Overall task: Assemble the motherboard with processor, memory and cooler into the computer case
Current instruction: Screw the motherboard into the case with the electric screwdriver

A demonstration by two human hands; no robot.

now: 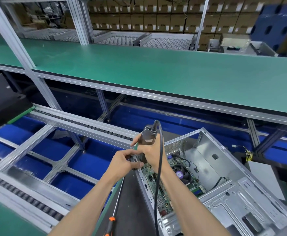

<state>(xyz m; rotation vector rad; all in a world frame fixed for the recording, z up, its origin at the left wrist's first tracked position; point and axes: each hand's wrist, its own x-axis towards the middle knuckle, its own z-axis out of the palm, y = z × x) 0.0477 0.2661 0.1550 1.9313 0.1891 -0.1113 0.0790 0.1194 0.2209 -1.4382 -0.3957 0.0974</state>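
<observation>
— In the head view, what do the two hands do?

— The right hand point(149, 150) grips a dark electric screwdriver point(147, 136), fingers curled around its body. The tool stands almost upright, and a black cable point(159, 167) leaves its top and hangs down in front of the right forearm. The left hand point(125, 161) is just beside it, lower, with fingers curled at the lower end of the tool. What exactly it pinches there, I cannot tell.

— And where is the computer case?

— The computer case point(224, 184) lies open on the dark desk point(132, 201), at the lower right, under the hands. The motherboard point(158, 188) is inside it, flat on the bottom. The cooler point(180, 173), a round fan with a purple label, sits on the board.

— Something more on the desk?

— A long screwdriver with orange handle point(111, 220) lies near the left forearm. Behind, a green shelf point(156, 70) runs across, and cardboard boxes point(139, 21) are stacked far back.
</observation>
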